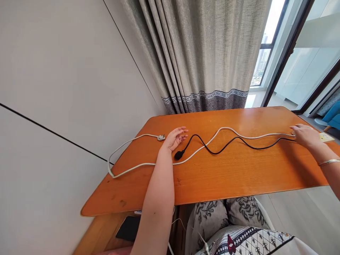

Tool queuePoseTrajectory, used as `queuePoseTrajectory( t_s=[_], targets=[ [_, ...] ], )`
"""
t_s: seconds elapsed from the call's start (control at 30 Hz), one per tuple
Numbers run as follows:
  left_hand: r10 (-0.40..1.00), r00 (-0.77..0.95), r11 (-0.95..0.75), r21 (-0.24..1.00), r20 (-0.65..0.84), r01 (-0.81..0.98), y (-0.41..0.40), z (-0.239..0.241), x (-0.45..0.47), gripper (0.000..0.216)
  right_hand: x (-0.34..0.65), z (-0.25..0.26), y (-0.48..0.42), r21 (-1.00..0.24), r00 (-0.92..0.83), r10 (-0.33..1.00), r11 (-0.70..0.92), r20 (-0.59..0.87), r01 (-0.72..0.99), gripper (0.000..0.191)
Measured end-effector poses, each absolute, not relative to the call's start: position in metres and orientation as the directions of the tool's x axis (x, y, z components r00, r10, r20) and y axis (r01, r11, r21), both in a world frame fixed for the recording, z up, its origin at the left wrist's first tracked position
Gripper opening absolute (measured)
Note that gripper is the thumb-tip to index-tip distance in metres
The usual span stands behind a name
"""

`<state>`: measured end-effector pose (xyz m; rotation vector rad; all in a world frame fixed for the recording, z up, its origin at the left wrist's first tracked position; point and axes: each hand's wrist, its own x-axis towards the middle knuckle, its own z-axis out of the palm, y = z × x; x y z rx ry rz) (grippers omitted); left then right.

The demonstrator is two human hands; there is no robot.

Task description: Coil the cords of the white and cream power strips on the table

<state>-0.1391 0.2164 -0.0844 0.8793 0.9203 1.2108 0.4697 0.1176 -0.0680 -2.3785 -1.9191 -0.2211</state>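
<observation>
A white cable (pixel 228 130) and a black cable (pixel 228 142) snake across the orange wooden table (pixel 239 177). My left hand (pixel 175 137) rests palm up on the table with its fingers loosely apart, beside the white plug (pixel 160 137) and just above the black plug (pixel 179 154). It holds nothing. My right hand (pixel 305 134) lies on the far right ends of both cables, next to a pale power strip (pixel 326 137). Its fingers press down there; whether they grip the cables is hidden.
The white cable loops over the table's left edge (pixel 110 170). A grey curtain (pixel 202 53) hangs behind the table, a white wall on the left, a glass door on the right. A dark phone (pixel 129 228) lies on a shelf under the table.
</observation>
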Motion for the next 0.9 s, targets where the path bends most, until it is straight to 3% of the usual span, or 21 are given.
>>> queuePoseTrajectory(
  t_s=[0.07,0.2,0.3,0.43,0.63,0.77,0.9],
  targets=[
    [0.993,0.052,0.122,0.917,-0.11,-0.379,0.219,-0.088,-0.139,0.017,0.424,-0.065,0.13,-0.03,0.111,0.981,-0.107,0.159,0.994,0.039],
    [0.993,-0.025,0.098,0.912,-0.117,-0.398,0.224,-0.093,-0.14,0.016,0.331,-0.063,0.153,-0.31,-0.127,0.989,0.143,0.07,0.94,0.064],
    [0.993,-0.058,0.071,0.912,-0.103,-0.405,0.226,-0.093,-0.14,0.015,0.278,-0.066,0.168,-0.292,-0.252,0.967,0.229,-0.045,0.929,0.079],
    [0.996,-0.073,0.019,0.909,-0.054,-0.415,0.225,-0.088,-0.138,0.015,0.245,-0.073,0.191,-0.202,-0.205,0.966,0.171,-0.158,0.964,0.054],
    [0.988,-0.031,-0.155,0.937,0.153,-0.313,0.218,-0.075,-0.126,0.023,0.242,-0.068,0.216,-0.191,-0.121,0.945,0.064,-0.303,0.979,0.014],
    [0.945,0.159,-0.282,0.958,0.287,-0.051,0.206,-0.064,-0.11,0.037,0.244,-0.046,0.22,-0.284,-0.12,0.947,0.032,-0.297,0.958,0.016],
    [0.897,0.399,-0.334,0.884,0.192,0.326,0.19,-0.059,-0.091,0.079,0.247,-0.01,0.216,-0.477,-0.163,0.948,0.014,-0.273,0.879,0.019]
  ],
)
